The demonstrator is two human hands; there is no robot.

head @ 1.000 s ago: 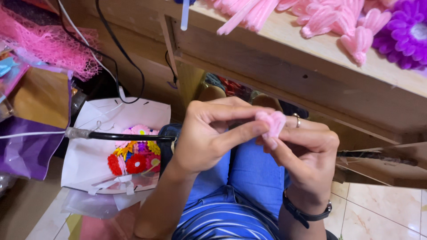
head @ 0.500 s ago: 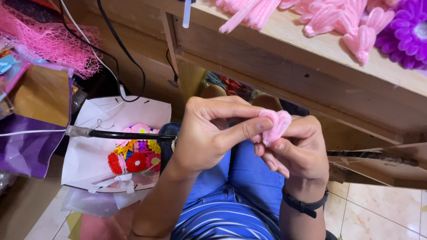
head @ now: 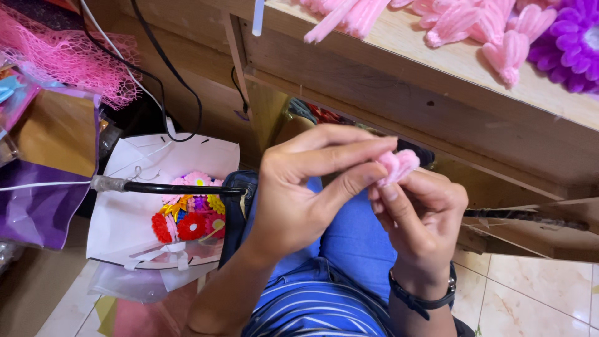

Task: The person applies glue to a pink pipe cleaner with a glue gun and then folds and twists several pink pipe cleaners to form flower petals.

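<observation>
Wooden shelving and a workbench are filling the background, and you are sitting low in front of them with your knees under the bench edge, so the work is staying close to your eyes. Far left, pink netting (head: 65, 53) is lying bunched over a purple wrapping sheet (head: 37, 209), apparently pushed aside. Next to it a white paper bag (head: 131, 212) is standing open on the floor tiles with small fuzzy flowers (head: 190, 215) in red, yellow and pink resting inside, within easy reach of your left side. A black rod (head: 168, 188) with a taped end is crossing over the bag toward your lap. Your left hand (head: 299, 200) is curling inward, its thumb and forefinger closing on the fuzzy pink piece (head: 396, 165) from the left, seemingly to steady it. That piece is sitting above your lap, just below the bench edge, pinched between both hands. Your right hand (head: 424, 221) is gripping it from below with thumb and fingertips pressed together on it, the other fingers folded, a black wristband (head: 421, 298) showing at the wrist. Up on the bench top (head: 449, 65), pink looped pieces (head: 486, 28) are lying in a loose row beside a purple fuzzy flower (head: 571, 40) at far right.
</observation>
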